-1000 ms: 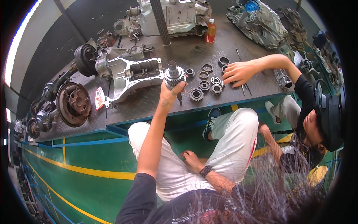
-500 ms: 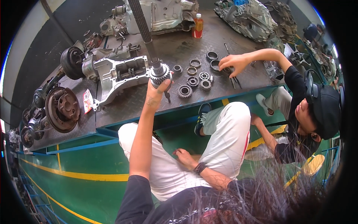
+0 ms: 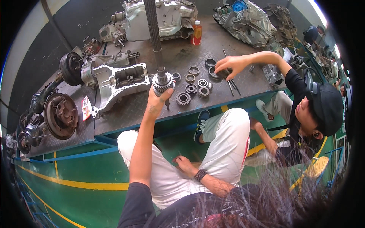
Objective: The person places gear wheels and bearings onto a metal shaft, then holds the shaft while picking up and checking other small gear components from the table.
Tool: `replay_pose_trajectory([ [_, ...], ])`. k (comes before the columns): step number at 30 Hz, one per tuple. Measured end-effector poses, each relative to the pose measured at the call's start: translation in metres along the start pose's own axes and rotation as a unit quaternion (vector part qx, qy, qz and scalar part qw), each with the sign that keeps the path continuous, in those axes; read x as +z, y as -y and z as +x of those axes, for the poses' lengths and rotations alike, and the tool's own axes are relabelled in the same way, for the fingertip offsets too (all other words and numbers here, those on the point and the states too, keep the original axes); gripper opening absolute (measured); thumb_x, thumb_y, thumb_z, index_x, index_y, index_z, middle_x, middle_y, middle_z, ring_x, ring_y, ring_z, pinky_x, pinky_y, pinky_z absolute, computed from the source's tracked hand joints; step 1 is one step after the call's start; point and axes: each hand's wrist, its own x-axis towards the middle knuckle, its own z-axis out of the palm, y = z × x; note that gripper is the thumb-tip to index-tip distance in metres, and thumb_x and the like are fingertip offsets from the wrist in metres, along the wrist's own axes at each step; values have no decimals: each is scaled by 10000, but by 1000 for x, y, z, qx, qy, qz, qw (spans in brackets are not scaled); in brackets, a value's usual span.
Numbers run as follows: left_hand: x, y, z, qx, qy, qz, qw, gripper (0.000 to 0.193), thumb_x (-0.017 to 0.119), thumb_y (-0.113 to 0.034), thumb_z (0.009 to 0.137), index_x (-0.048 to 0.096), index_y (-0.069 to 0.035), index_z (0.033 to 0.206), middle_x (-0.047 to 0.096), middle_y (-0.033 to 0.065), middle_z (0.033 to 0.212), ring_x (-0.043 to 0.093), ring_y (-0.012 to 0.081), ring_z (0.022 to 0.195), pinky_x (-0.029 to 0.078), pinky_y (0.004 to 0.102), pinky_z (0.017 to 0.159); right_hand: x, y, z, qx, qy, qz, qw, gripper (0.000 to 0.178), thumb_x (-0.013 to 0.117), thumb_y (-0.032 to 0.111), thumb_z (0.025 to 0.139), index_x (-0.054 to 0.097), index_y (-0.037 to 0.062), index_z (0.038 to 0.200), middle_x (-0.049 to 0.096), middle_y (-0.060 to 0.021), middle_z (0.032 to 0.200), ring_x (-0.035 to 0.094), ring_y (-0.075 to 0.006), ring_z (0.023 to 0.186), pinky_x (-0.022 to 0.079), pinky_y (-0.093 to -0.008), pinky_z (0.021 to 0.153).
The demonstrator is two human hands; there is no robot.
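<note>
My left hand (image 3: 159, 99) is closed around the lower end of a splined gear shaft (image 3: 162, 83), just under its toothed gear. The long shaft stands nearly upright above the bench. My right hand (image 3: 185, 165) rests over my lap with nothing in it, fingers loosely apart. Left of the shaft lies an open silver gearbox housing (image 3: 110, 85) with small gears inside. To the right of the shaft sit several loose gears, such as a toothed gear (image 3: 183, 99), and rings, among them a brass-coloured ring (image 3: 190, 78).
A co-worker's hand (image 3: 232, 66) holds a dark gear-like part over the bench (image 3: 182, 49) at right. A bottle (image 3: 196, 33) stands near large metal casings (image 3: 163, 19). Rusty brake drums (image 3: 61, 116) lie at left. Thin rods (image 3: 232, 87) lie below the co-worker's hand.
The view has shifted slightly. The co-worker's hand has lifted a dark gear-like part near the rings. My left hand still holds the gear shaft, and my right hand stays over my lap.
</note>
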Motion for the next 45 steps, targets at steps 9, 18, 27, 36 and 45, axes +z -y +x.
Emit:
replay_pose_trajectory([
  [9,-6,-3,-2,0,2,-17,1000,603,858,-370,852,624,-43,1300,686,69,1157,644,146,967,515,307,766,4,0,5,58,9,-20,998,305,507,133,980,733,-25,1111,761,-99,1145,688,-222,1067,509,-334,988],
  [18,-7,-1,-2,-10,5,-9,1000,616,867,-376,844,629,-37,1300,689,75,1171,646,145,979,508,310,790,7,-6,5,-2,6,-26,1000,289,522,122,972,722,-17,1129,751,-105,1100,676,-212,1027,526,-330,952],
  [27,-10,-2,-6,-3,6,0,1000,639,881,-371,824,627,-37,1306,690,78,1186,648,149,987,505,310,835,5,38,-10,32,4,53,998,338,616,275,1064,675,-30,1199,722,-84,998,647,-128,786,550,-280,716],
  [36,1,-3,-2,-9,7,4,1000,631,877,-402,823,645,-39,1283,695,63,1144,647,139,971,504,303,826,0,15,3,-4,-46,73,996,323,632,278,1068,682,-28,1155,734,-74,992,689,-129,894,548,-280,716],
  [45,-8,4,-3,-6,-15,-9,1000,640,894,-354,835,615,-46,1321,716,81,1200,678,157,993,539,314,893,-5,62,-15,58,28,165,984,310,684,229,1048,647,-44,1190,779,-116,1051,703,-132,761,554,-243,649],
])
